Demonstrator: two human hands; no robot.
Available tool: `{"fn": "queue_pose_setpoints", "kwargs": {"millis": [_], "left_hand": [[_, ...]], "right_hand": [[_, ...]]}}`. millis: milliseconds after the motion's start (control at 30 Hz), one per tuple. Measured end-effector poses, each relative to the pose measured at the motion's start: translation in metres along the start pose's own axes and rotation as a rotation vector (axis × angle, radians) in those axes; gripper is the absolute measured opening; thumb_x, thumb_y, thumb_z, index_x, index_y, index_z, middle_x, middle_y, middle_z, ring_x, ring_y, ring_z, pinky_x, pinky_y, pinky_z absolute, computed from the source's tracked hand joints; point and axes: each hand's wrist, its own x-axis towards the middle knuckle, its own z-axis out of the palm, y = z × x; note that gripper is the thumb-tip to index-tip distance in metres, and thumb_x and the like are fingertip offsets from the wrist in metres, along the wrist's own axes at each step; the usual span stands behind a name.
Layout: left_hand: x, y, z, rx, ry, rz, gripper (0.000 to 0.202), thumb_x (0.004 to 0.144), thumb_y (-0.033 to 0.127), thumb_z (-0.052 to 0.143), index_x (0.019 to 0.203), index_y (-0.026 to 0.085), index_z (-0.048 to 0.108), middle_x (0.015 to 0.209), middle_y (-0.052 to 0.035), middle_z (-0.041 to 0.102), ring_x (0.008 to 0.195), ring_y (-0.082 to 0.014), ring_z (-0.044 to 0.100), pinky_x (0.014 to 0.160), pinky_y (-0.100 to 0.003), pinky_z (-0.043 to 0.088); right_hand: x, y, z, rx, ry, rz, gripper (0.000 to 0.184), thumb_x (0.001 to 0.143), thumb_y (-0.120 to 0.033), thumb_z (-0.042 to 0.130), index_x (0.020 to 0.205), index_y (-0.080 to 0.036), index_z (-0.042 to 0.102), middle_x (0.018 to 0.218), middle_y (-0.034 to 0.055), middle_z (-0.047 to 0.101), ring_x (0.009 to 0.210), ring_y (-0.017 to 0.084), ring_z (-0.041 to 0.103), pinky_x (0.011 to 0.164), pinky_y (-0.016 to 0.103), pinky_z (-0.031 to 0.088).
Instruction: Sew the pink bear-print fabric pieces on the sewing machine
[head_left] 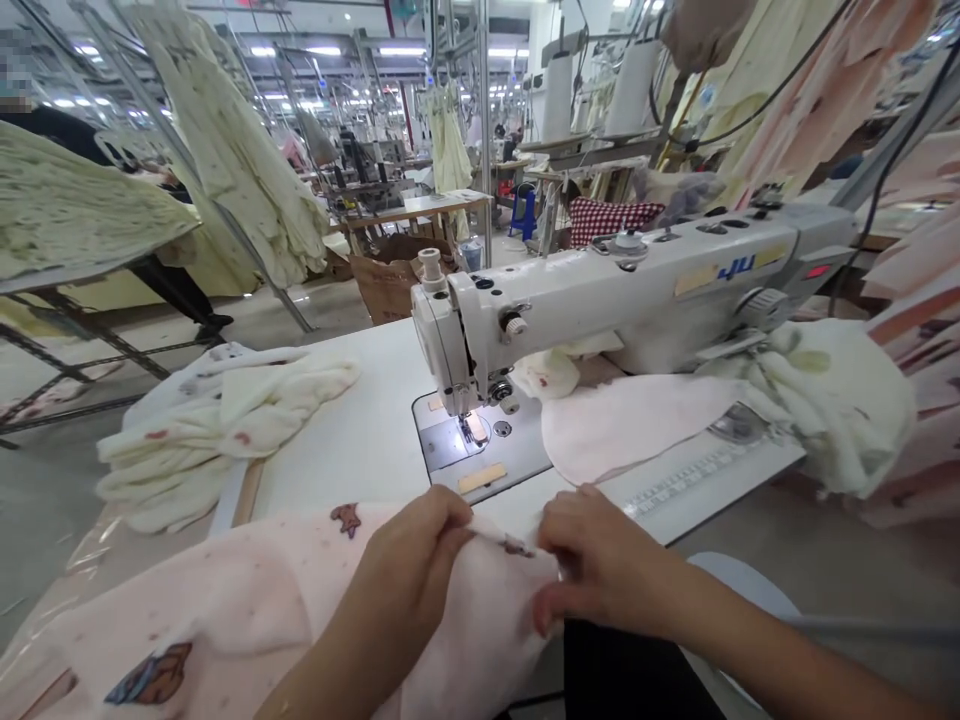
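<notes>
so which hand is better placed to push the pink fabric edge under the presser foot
Likely the left: the left hand grips the pink printed fleece fabric almost straight in front of the metal presser foot of the white sewing machine; the right hand holds it further to the side.

The pink fabric (262, 600) runs off the bottom and left edges. Its fold covers most fingertips of the left grip (424, 555) and right grip (596, 570) pinching it. Both forearms run out of the picture. The needle under the sewing machine (600, 290) is too small to make out, and a cream bundle (832, 400) hides the machine's right base.
</notes>
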Motion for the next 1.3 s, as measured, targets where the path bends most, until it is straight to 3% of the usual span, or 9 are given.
{"fn": "queue_pose_setpoints", "kwargs": {"millis": [133, 333, 500, 733, 833, 933, 1067, 1167, 1300], "left_hand": [[-0.014, 0.015, -0.016, 0.093, 0.098, 0.125, 0.016, 0.086, 0.028, 0.046, 0.101, 0.025, 0.052, 0.090, -0.0010, 0.063, 0.083, -0.0169, 0.059, 0.070, -0.030, 0.046], [-0.022, 0.029, -0.031, 0.179, -0.057, 0.192, 0.025, 0.084, 0.034, 0.052, 0.061, 0.023, 0.051, 0.060, 0.0037, 0.055, 0.058, -0.0129, 0.053, 0.053, -0.025, 0.041], [-0.032, 0.035, -0.031, 0.026, 0.054, 0.081, 0.013, 0.088, 0.030, 0.046, 0.079, 0.028, 0.056, 0.069, 0.0064, 0.059, 0.063, -0.0110, 0.055, 0.059, -0.023, 0.045], [-0.024, 0.035, 0.009, 0.337, 0.395, 0.221, 0.017, 0.085, 0.014, 0.045, 0.094, 0.024, 0.055, 0.079, 0.0000, 0.060, 0.074, -0.0165, 0.052, 0.068, -0.033, 0.039], [-0.031, 0.032, 0.007, 0.340, 0.472, 0.241, 0.016, 0.086, 0.011, 0.038, 0.083, 0.022, 0.050, 0.073, -0.0003, 0.058, 0.068, -0.0140, 0.052, 0.064, -0.029, 0.039], [-0.026, 0.023, -0.025, 0.575, 0.377, 0.346, 0.021, 0.087, 0.013, 0.034, 0.097, 0.022, 0.051, 0.078, -0.0007, 0.060, 0.065, -0.0143, 0.053, 0.056, -0.026, 0.037], [0.028, 0.001, -0.054, 0.793, 0.046, 0.257, 0.019, 0.085, 0.016, 0.040, 0.078, 0.020, 0.057, 0.075, -0.0032, 0.062, 0.070, -0.0213, 0.055, 0.059, -0.032, 0.037], [0.069, -0.015, -0.031, 0.747, -0.107, 0.203, 0.021, 0.082, 0.011, 0.043, 0.073, 0.021, 0.059, 0.075, -0.0027, 0.064, 0.080, -0.0221, 0.056, 0.077, -0.038, 0.039], [0.077, -0.018, 0.005, 0.752, 0.028, 0.106, 0.024, 0.082, 0.008, 0.041, 0.087, 0.019, 0.061, 0.094, -0.0091, 0.061, 0.095, -0.0262, 0.053, 0.089, -0.049, 0.034]], "right_hand": [[-0.004, -0.008, 0.002, 0.333, -0.108, -0.217, 0.044, 0.076, -0.052, 0.064, 0.056, -0.014, 0.054, 0.063, -0.0031, 0.052, 0.065, 0.010, 0.049, 0.068, 0.025, 0.035], [-0.009, -0.023, -0.004, 0.704, -0.361, -0.056, 0.008, 0.074, -0.015, 0.060, 0.082, -0.015, 0.059, 0.069, -0.0057, 0.049, 0.060, 0.006, 0.044, 0.053, 0.016, 0.035], [-0.010, -0.034, -0.012, 0.972, -0.406, -0.013, 0.073, 0.060, -0.006, 0.058, 0.128, -0.022, 0.034, 0.099, -0.0016, 0.054, 0.081, 0.012, 0.055, 0.061, 0.017, 0.044], [-0.015, -0.032, -0.019, 0.514, -0.246, -0.165, 0.079, 0.066, -0.014, 0.067, 0.135, -0.022, 0.030, 0.110, 0.0040, 0.056, 0.091, 0.016, 0.056, 0.077, 0.024, 0.047], [-0.014, -0.025, -0.016, 0.383, 0.084, -0.240, 0.056, 0.074, -0.021, 0.069, 0.122, -0.025, 0.042, 0.103, 0.0034, 0.057, 0.086, 0.016, 0.055, 0.074, 0.025, 0.046], [-0.013, -0.021, -0.003, 0.425, 0.245, -0.252, 0.061, 0.080, -0.024, 0.064, 0.131, -0.028, 0.030, 0.108, 0.0050, 0.056, 0.089, 0.016, 0.056, 0.073, 0.027, 0.047], [-0.020, -0.022, 0.016, 0.274, 0.002, -0.089, 0.067, 0.080, -0.014, 0.057, 0.137, -0.028, 0.025, 0.090, 0.0015, 0.061, 0.073, 0.015, 0.057, 0.065, 0.026, 0.045], [-0.022, -0.017, 0.015, -0.050, -0.041, -0.052, 0.051, 0.076, -0.017, 0.063, 0.124, -0.024, 0.049, 0.094, 0.0068, 0.058, 0.079, 0.019, 0.055, 0.066, 0.030, 0.043], [-0.009, -0.001, -0.007, -0.217, -0.029, -0.116, 0.030, 0.086, -0.023, 0.053, 0.115, -0.021, 0.057, 0.086, 0.0065, 0.059, 0.075, 0.019, 0.053, 0.064, 0.030, 0.039]]}}
